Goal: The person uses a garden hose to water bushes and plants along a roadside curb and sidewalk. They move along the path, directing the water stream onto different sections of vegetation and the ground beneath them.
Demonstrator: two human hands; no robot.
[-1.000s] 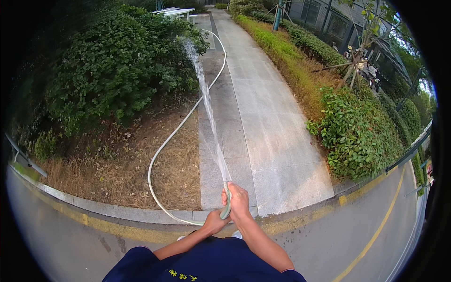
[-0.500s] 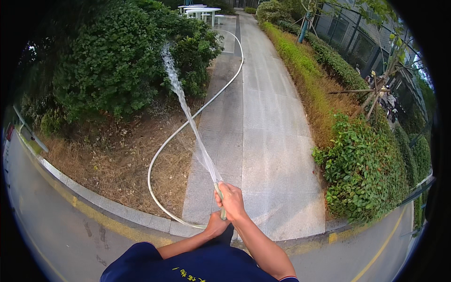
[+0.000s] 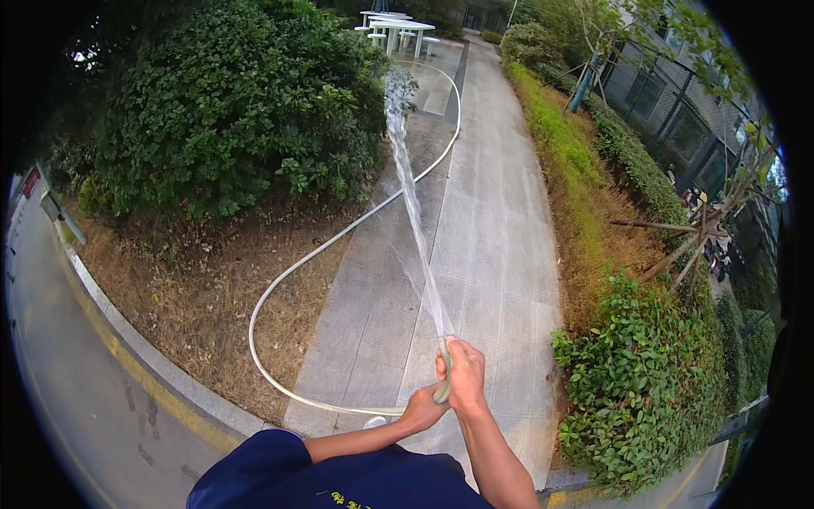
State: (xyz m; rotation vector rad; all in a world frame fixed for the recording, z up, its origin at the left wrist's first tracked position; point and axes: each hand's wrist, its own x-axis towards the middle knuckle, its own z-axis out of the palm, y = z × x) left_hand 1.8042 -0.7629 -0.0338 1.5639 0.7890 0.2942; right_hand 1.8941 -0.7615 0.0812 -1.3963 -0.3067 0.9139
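My right hand [image 3: 465, 371] is closed around the end of a pale, ribbed hose [image 3: 253, 327], its thumb uppermost. My left hand [image 3: 424, 410] grips the hose just behind and below it, at the bend. A white stream of water [image 3: 411, 204] shoots forward from the hose end, breaking into spray beside the large bush [image 3: 212, 110]. The rest of the hose loops left along the edge of dry soil [image 3: 195, 297], crosses under the stream and runs back along the paved path [image 3: 500, 237].
White tables with stools [image 3: 398, 27] stand at the far end on the left. Hedges [image 3: 636, 399], dry grass and a staked tree [image 3: 704, 229] line the right, before a fenced building [image 3: 670, 102]. A curb [image 3: 170, 365] and road [image 3: 85, 382] with yellow lines curve around the lower left.
The view has turned and moved forward onto the path. Both hands and the hose end sit farther right in the picture. The water stream swung left, then back toward the path.
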